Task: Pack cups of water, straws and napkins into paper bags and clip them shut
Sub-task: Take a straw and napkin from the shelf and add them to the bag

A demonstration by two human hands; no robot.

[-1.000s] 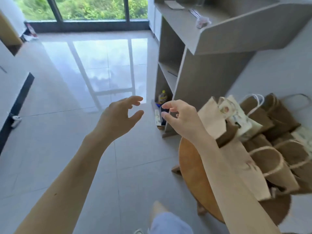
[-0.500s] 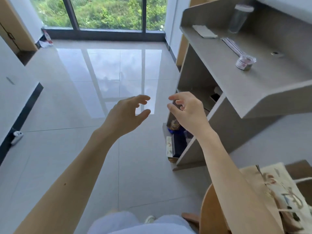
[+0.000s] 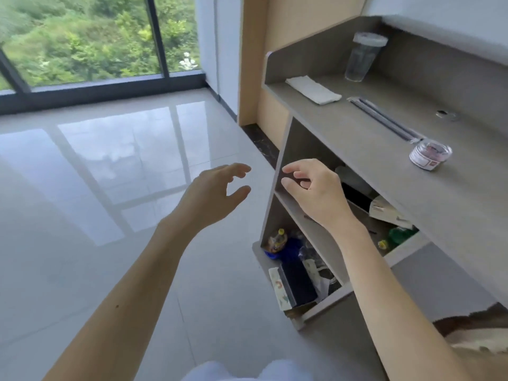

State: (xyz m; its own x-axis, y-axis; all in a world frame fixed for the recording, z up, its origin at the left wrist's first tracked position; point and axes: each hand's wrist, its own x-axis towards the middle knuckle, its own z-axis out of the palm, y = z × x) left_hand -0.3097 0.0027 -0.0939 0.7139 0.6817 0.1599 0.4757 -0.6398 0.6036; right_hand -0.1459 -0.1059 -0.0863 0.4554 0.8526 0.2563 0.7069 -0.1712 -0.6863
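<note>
Left hand (image 3: 217, 196): one; it is being held in the air above the floor (image 3: 96, 215), just left of the bench end, and nothing is being touched.
Left fingers (image 3: 239, 169): they are being kept released and loosely curved, with the thumb apart; nothing is being grasped.
Right hand (image 3: 316, 193): one; it is being held in the air in front of the open bench end, level with the upper shelf (image 3: 308, 215).
Right fingers (image 3: 291, 169): they are being kept released, with forefinger and thumb apart and the rest loosely curled; nothing is being grasped.
Bench (image 3: 343, 130): one, grey, with a raised back; the task's things are being carried on its top.
Cup (image 3: 362, 57): one, clear and lidded; it is standing upright at the back of the bench top. Its fill cannot be told.
Napkins (image 3: 313, 89): one flat white pile, lying near the left end, in front of the cup; the sheets cannot be counted.
Straws (image 3: 384, 119): one dark bundle, lying between the napkins and the jar; the number cannot be told.
Jar (image 3: 430, 155): one, small, round and clear, standing just beside the near end of the straws; its contents are blurred.
Paper bags (image 3: 481, 334): only a brown and pale part is being shown at the lower right edge; the count cannot be told.
Shelves: two are being shown under the bench top, with the lower shelf (image 3: 275, 270) beneath the upper; bottles and boxes are being stored on both.
</note>
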